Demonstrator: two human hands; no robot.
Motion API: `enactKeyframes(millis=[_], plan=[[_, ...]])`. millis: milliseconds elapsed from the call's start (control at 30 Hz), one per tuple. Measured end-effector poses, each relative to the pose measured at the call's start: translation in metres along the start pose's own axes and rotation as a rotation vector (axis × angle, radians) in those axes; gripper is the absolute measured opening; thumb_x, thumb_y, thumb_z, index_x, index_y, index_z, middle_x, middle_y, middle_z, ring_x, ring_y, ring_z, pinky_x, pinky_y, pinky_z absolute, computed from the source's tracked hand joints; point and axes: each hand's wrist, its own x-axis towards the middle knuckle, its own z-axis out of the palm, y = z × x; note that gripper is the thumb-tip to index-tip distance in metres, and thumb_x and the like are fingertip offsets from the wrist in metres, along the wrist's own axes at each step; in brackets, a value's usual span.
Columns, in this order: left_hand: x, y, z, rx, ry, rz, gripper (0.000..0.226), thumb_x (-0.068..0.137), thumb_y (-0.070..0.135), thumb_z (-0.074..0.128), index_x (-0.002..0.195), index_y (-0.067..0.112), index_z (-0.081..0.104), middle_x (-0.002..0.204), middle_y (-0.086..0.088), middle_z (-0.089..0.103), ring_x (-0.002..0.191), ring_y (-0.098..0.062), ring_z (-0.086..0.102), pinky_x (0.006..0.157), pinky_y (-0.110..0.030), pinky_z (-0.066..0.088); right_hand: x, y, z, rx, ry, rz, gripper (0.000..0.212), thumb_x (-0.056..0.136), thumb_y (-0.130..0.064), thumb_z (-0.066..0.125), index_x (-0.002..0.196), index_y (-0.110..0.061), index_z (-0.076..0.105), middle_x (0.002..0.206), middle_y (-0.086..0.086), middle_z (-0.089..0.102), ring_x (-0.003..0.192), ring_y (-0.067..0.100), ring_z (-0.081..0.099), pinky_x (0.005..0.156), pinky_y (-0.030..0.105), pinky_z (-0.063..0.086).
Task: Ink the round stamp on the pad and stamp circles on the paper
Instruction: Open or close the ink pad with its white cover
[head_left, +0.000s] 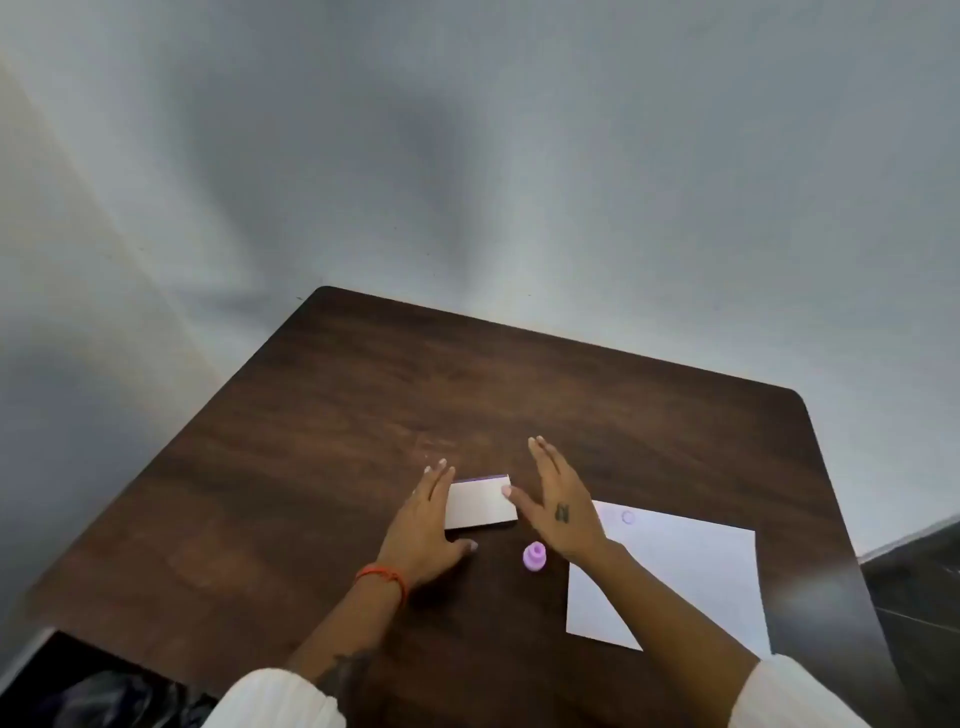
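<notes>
A small lilac round stamp (534, 556) stands upright on the dark wooden table (322, 447), free of both hands. Just beyond it lies the ink pad (480, 504), a flat white case with a purple back edge, its lid shut. My left hand (423, 525) rests flat against the pad's left side, fingers apart. My right hand (558, 506) hovers at its right side, fingers stretched, thumb touching the pad's right corner. A white sheet of paper (696, 571) lies to the right, with one faint purple circle (628, 517) near its far left corner. My right forearm covers part of the sheet.
The table's far edge meets a plain grey wall (467, 156). Its left edge drops to a dark area on the floor (93, 686). Dark flooring (914, 571) shows past the right edge.
</notes>
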Motion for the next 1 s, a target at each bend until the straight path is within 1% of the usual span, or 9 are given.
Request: enactKeyframes(millis=[67, 200, 300, 367, 467, 600, 700, 867, 1000], plan=[[0.003, -0.003, 0.000, -0.013, -0.039, 0.001, 0.099, 0.074, 0.037, 0.072, 0.145, 0.022, 0.004, 0.158, 0.005, 0.003, 0.144, -0.015, 0.003, 0.117, -0.033, 0.015, 0.007, 0.001, 0.005, -0.088, -0.124, -0.047, 0.078, 0.085, -0.045, 0.059, 0.144, -0.017, 0.017, 0.156, 0.003, 0.018, 0.142, 0.020, 0.019, 0.113, 0.033, 0.023], [0.009, -0.008, 0.003, -0.005, -0.071, -0.009, 0.091, 0.076, 0.032, 0.071, 0.145, 0.020, 0.011, 0.156, 0.002, 0.015, 0.143, -0.016, 0.015, 0.116, -0.030, 0.016, 0.016, 0.004, 0.014, -0.230, -0.351, -0.057, 0.090, 0.078, -0.039, 0.068, 0.145, -0.017, 0.013, 0.157, 0.002, 0.013, 0.142, 0.022, 0.017, 0.114, 0.035, 0.022], [0.014, -0.012, 0.004, 0.025, -0.060, 0.009, 0.082, 0.081, 0.028, 0.066, 0.144, 0.019, 0.015, 0.155, 0.002, 0.019, 0.142, -0.015, 0.017, 0.116, -0.028, 0.015, 0.022, 0.007, 0.020, -0.330, -0.437, -0.079, 0.086, 0.079, -0.031, 0.068, 0.145, -0.016, 0.014, 0.157, 0.002, 0.016, 0.141, 0.022, 0.018, 0.114, 0.034, 0.023], [0.016, -0.013, 0.006, 0.038, -0.052, 0.015, 0.075, 0.084, 0.025, 0.063, 0.144, 0.017, 0.018, 0.155, 0.002, 0.020, 0.143, -0.015, 0.015, 0.116, -0.029, 0.014, 0.026, 0.008, 0.024, -0.373, -0.429, -0.082, 0.080, 0.082, -0.026, 0.066, 0.144, -0.015, 0.017, 0.156, 0.002, 0.020, 0.141, 0.022, 0.020, 0.114, 0.033, 0.024], [0.019, -0.012, 0.006, 0.032, -0.054, 0.004, 0.070, 0.085, 0.021, 0.061, 0.142, 0.015, 0.022, 0.155, 0.002, 0.022, 0.142, -0.015, 0.016, 0.117, -0.030, 0.014, 0.031, 0.007, 0.026, -0.393, -0.417, -0.069, 0.074, 0.083, -0.021, 0.066, 0.143, -0.015, 0.022, 0.154, 0.004, 0.026, 0.139, 0.023, 0.025, 0.113, 0.033, 0.025], [0.022, -0.010, 0.006, 0.028, -0.049, 0.017, 0.067, 0.085, 0.018, 0.062, 0.141, 0.013, 0.026, 0.154, 0.000, 0.023, 0.141, -0.017, 0.019, 0.115, -0.026, 0.014, 0.035, 0.008, 0.025, -0.399, -0.430, -0.083, 0.074, 0.082, -0.016, 0.066, 0.143, -0.013, 0.023, 0.153, 0.006, 0.027, 0.139, 0.024, 0.026, 0.114, 0.033, 0.024], [0.023, -0.010, 0.005, 0.028, -0.051, 0.008, 0.068, 0.084, 0.017, 0.062, 0.142, 0.015, 0.025, 0.154, -0.001, 0.024, 0.141, -0.018, 0.020, 0.115, -0.027, 0.015, 0.034, 0.008, 0.024, -0.391, -0.431, -0.097, 0.072, 0.084, -0.013, 0.063, 0.143, -0.012, 0.022, 0.154, 0.006, 0.026, 0.139, 0.024, 0.025, 0.114, 0.032, 0.023], [0.024, -0.006, 0.003, 0.048, -0.048, 0.015, 0.068, 0.085, 0.016, 0.061, 0.142, 0.016, 0.024, 0.154, -0.002, 0.023, 0.141, -0.018, 0.018, 0.116, -0.028, 0.014, 0.033, 0.008, 0.021, -0.361, -0.430, -0.117, 0.069, 0.086, -0.012, 0.061, 0.143, -0.013, 0.022, 0.153, 0.006, 0.027, 0.139, 0.023, 0.025, 0.114, 0.032, 0.022], [0.023, -0.005, 0.002, 0.044, -0.030, 0.028, 0.068, 0.085, 0.015, 0.060, 0.142, 0.017, 0.024, 0.153, -0.001, 0.024, 0.141, -0.018, 0.018, 0.116, -0.028, 0.013, 0.033, 0.008, 0.019, -0.340, -0.422, -0.097, 0.068, 0.085, -0.013, 0.062, 0.143, -0.016, 0.024, 0.152, 0.004, 0.029, 0.138, 0.023, 0.028, 0.114, 0.033, 0.024]])
